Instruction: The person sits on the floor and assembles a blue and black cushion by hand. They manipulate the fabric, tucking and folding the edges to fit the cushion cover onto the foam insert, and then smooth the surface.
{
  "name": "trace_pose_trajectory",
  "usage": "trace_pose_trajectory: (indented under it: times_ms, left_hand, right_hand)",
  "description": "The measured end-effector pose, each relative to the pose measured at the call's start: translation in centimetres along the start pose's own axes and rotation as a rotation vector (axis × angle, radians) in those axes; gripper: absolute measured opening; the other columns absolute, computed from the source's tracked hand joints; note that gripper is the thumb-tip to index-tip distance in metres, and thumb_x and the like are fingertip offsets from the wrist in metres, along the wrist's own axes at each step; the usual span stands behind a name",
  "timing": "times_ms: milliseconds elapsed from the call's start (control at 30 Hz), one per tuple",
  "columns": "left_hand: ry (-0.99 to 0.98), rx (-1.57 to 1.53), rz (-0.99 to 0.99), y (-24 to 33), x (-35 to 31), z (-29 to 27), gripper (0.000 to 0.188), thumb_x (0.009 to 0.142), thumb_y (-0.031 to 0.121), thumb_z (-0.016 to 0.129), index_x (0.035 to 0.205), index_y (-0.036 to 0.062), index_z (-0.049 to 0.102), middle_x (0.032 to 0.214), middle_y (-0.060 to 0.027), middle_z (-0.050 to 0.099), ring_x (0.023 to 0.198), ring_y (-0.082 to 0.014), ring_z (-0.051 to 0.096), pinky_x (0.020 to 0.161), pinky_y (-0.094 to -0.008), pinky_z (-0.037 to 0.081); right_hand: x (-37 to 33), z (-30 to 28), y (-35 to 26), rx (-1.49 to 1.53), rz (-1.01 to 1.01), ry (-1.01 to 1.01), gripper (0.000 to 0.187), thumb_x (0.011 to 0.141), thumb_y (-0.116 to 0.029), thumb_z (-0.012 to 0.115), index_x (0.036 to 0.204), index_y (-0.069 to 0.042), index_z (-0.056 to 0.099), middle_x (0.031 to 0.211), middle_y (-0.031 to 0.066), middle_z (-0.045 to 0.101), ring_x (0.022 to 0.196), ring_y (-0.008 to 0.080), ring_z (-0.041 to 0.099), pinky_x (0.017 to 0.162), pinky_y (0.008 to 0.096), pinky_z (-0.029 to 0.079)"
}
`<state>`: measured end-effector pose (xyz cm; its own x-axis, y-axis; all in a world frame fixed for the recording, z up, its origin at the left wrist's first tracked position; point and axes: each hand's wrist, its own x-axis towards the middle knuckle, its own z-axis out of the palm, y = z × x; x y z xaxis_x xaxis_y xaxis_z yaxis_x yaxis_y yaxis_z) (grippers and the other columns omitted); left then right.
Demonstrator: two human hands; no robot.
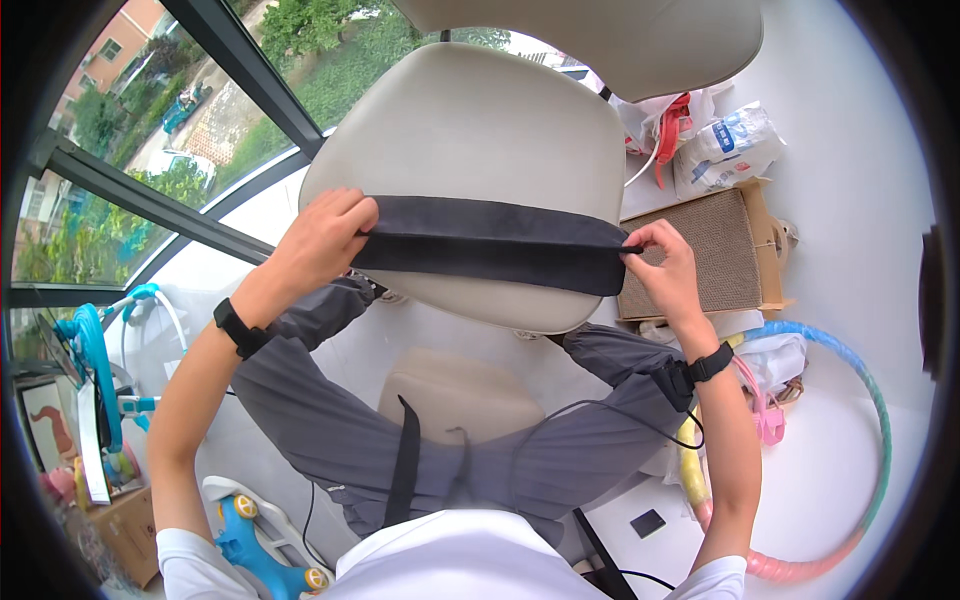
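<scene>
My left hand (322, 240) and right hand (665, 262) each hold a closed grip on one end of a dark fabric band (490, 243), stretched taut across a beige chair back (470, 130) above my lap.

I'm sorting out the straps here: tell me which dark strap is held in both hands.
It is the wide dark strap, pulled taut across the beige chair back between the left hand and right hand. The narrow strap hangs loose over the lap.

Daylight comes through a dark-framed window (150, 190) along the left, with trees and buildings beyond. The floor (860, 200) is white, and a beige chair (480, 130) stands at centre.
</scene>
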<state>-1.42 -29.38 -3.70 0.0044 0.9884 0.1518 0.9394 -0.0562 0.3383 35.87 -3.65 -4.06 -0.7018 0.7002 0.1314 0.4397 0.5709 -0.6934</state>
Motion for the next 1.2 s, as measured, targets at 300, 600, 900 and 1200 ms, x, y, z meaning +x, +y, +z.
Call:
trace_pose_trajectory:
  times_ms: [300, 600, 900, 1200]
  left_hand:
    - [-0.019, 0.080, 0.052, 1.1, -2.5, 1.7, 0.021, 0.078, -0.003, 0.064, 0.094, 0.0069, 0.055, 0.093, -0.0089, 0.054, 0.090, -0.0297, 0.056, 0.082, -0.0398, 0.047]
    - [-0.035, 0.018, -0.101, 1.4, -2.8, 1.3, 0.020, 0.081, 0.005, 0.070, 0.099, 0.0060, 0.060, 0.096, -0.0098, 0.058, 0.094, -0.0294, 0.059, 0.079, -0.0395, 0.050]
    - [0.311, -0.010, -0.288, -0.8, -0.2, 2.7, 0.025, 0.087, 0.012, 0.074, 0.108, 0.0045, 0.064, 0.109, -0.0102, 0.061, 0.103, -0.0285, 0.059, 0.087, -0.0384, 0.049]
    - [0.003, -0.570, -0.617, -5.2, 0.5, 1.9, 0.018, 0.096, 0.021, 0.069, 0.101, 0.0052, 0.064, 0.085, 0.0017, 0.059, 0.081, -0.0097, 0.051, 0.075, -0.0269, 0.042]
  right_hand:
    - [-4.7, 1.9, 0.7, -0.406, -0.374, 0.052, 0.016, 0.076, 0.003, 0.067, 0.089, -0.006, 0.066, 0.089, 0.0077, 0.063, 0.085, 0.0283, 0.062, 0.081, 0.0398, 0.050]
    - [-5.4, 2.3, 0.8, -0.343, -0.282, -0.016, 0.017, 0.076, 0.001, 0.072, 0.090, -0.006, 0.066, 0.095, 0.0092, 0.064, 0.090, 0.0302, 0.063, 0.082, 0.0397, 0.051]
    - [-1.5, 2.8, 1.1, -0.036, 0.014, 0.175, 0.015, 0.090, -0.014, 0.071, 0.097, -0.001, 0.067, 0.108, 0.0138, 0.064, 0.099, 0.0295, 0.065, 0.087, 0.0355, 0.050]
    - [1.5, 3.0, 5.1, 0.385, 0.398, -0.116, 0.019, 0.090, -0.013, 0.077, 0.101, -0.001, 0.068, 0.086, -0.0025, 0.066, 0.078, 0.0046, 0.056, 0.072, 0.0218, 0.046]
